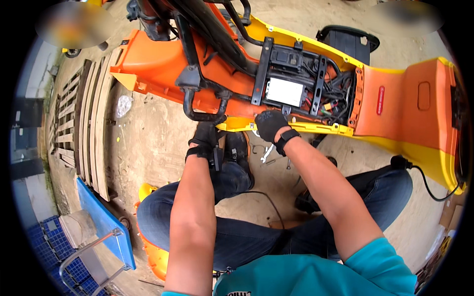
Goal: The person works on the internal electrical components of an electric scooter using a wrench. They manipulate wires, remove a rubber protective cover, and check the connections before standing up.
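In front of me lies an orange and yellow scooter body (pixel 410 93) on a black metal frame (pixel 190 76). My right hand (pixel 271 124), in a black glove, is closed at the lower edge of its yellow side panel (pixel 311 127), with the fingertips partly hidden. Also black-gloved, my left hand (pixel 205 134) is closed below the left end of that panel, beside a bent black tube. A dark object (pixel 217 159) shows beneath the left hand; its kind is unclear. Just above my right hand, a white-topped box (pixel 285 92) sits among the wiring (pixel 340 86).
Below the panel, a wrench (pixel 267 153) and a bolt (pixel 289 164) lie on the concrete floor. Wooden pallets (pixel 96 123) and a blue-decked trolley (pixel 106 222) stand to the left. A black cable (pixel 428 185) hangs at the right. My legs lie close beneath my arms.
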`<state>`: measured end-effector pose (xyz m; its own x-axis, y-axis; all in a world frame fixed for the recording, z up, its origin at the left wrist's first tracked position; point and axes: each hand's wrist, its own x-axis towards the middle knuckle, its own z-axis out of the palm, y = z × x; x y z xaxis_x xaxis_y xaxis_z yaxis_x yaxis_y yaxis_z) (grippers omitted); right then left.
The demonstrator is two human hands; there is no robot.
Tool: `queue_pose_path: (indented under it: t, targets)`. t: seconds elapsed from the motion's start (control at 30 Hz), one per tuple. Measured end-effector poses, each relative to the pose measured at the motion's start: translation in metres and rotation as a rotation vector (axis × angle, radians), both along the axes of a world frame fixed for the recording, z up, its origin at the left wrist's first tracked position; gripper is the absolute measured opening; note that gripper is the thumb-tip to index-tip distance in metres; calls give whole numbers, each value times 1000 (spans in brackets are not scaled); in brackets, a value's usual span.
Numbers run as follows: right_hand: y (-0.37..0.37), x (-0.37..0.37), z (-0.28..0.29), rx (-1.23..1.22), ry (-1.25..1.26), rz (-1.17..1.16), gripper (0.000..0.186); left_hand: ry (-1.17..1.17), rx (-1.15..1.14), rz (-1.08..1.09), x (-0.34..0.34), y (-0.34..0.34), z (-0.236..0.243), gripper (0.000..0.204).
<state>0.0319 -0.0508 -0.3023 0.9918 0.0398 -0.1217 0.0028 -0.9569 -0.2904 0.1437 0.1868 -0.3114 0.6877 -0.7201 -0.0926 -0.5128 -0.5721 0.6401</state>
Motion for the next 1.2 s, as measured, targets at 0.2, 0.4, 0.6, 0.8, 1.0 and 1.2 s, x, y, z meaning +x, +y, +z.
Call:
queue_pose_path:
  t: [0.2, 0.4, 0.6, 0.8, 1.0, 1.2]
  targets:
    - [3, 6, 4, -4, 85, 51, 20, 308, -191, 22, 9, 9, 8, 34]
    - [6, 7, 8, -47, 112, 24, 23, 511, -186, 208, 7, -6, 21, 27]
    - [11, 5, 19, 21, 157, -50, 24, 704, -145, 157, 25, 2, 42, 42]
    - [6, 5, 10, -2, 137, -8, 22, 719, -117, 395, 9, -36, 88, 72]
    - [6, 7, 3, 37, 37, -29, 21, 579, 145, 373, 20, -28, 50, 80]
    - [6, 13, 8, 3, 165, 19, 21, 437, 217, 243, 21, -28, 51, 83]
